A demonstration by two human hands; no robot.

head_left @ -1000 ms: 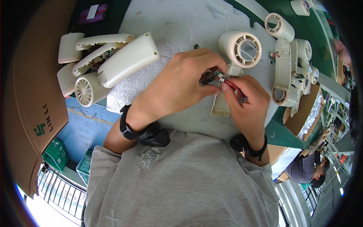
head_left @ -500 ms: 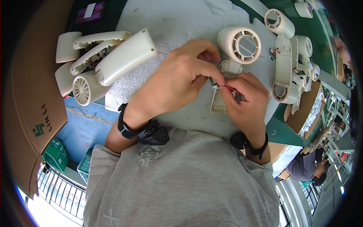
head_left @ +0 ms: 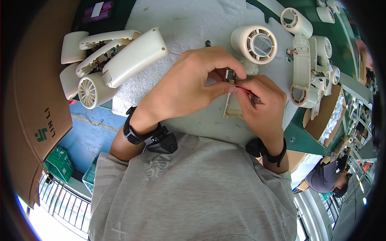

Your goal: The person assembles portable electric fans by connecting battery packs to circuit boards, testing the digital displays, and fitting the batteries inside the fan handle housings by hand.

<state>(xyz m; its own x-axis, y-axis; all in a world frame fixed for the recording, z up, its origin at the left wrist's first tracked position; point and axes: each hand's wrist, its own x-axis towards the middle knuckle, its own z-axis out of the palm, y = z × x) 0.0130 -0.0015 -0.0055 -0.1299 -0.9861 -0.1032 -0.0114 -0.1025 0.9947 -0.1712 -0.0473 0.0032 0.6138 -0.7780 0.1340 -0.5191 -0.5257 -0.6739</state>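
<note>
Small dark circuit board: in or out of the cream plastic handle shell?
Out: the bare left hand pinches the small dark circuit board between thumb and forefinger.

The fan housing (head_left: 244,42) is of smooth plastic, the sheet (head_left: 185,26) looks rough like foam, the carton (head_left: 36,84) is matt cardboard.

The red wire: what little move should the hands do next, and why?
Perhaps tilt the board slightly to check the red wire's near end: the left hand pinches the board, the right hand holds the wire close beside it, and fingers hide that end, so I can't tell whether it's joined.
</note>
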